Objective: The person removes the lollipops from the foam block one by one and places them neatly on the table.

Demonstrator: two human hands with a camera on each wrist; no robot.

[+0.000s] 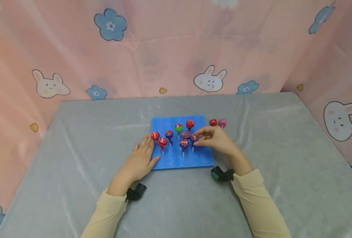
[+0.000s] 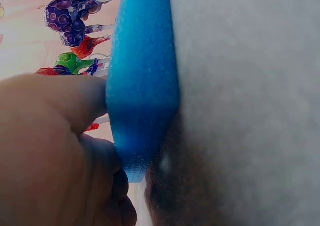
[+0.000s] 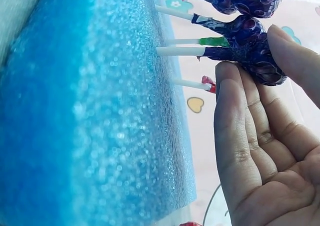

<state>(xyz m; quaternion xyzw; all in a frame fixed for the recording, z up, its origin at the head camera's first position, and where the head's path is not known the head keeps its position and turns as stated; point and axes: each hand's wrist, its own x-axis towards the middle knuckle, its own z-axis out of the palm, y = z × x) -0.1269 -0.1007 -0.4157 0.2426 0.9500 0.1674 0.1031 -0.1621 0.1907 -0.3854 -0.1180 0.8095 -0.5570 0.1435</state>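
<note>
Upright in a blue foam board stand several wrapped lollipops on white sticks. My right hand pinches the head of a purple lollipop between thumb and fingers, its stick set in the foam. Close beside it is another purple lollipop. Behind these are a green lollipop and a red lollipop. With fingers extended, my left hand rests along the board's left edge, thumb on the board. Near its fingertips are two red lollipops, one at the edge and one nearer the front.
Just past the board's right back corner, a red lollipop and a pink lollipop lie on the grey-covered table. A pink printed curtain hangs behind and at both sides. Each wrist wears a black camera.
</note>
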